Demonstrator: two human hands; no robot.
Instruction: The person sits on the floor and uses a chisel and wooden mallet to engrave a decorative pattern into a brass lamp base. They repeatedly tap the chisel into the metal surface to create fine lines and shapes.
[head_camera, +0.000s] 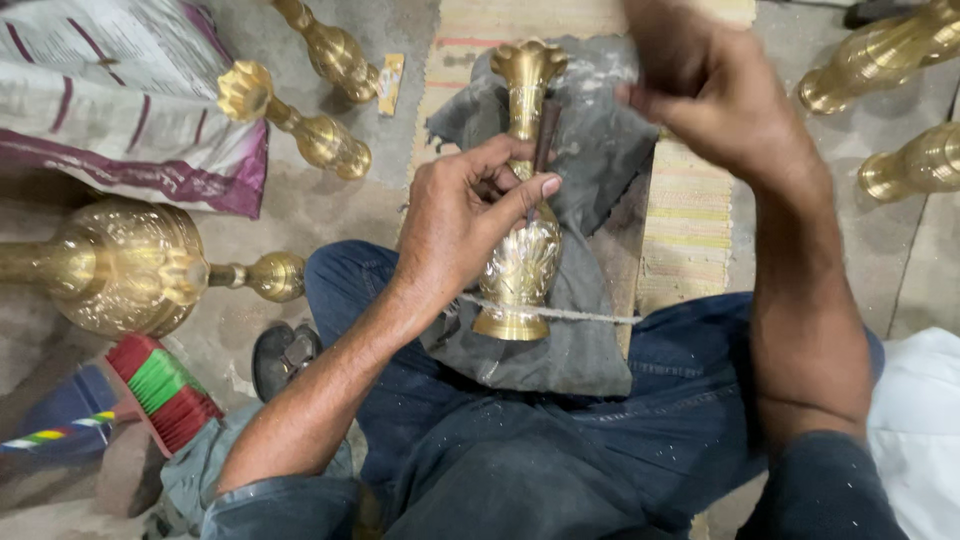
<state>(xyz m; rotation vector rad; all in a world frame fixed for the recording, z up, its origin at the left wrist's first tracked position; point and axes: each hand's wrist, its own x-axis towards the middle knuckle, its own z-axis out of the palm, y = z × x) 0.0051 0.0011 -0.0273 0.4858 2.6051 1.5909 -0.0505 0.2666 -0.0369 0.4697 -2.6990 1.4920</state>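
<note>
Lying under the gripping left hand (462, 225), the brass vase (522, 215) sits below the fisted right hand (712, 90).

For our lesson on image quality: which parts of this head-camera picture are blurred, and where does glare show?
Head view: the right hand is smeared by motion blur; the left hand and the brass vase it steadies are sharp; bright glare sits on the vase's belly and on the large brass vessel at left.
</note>
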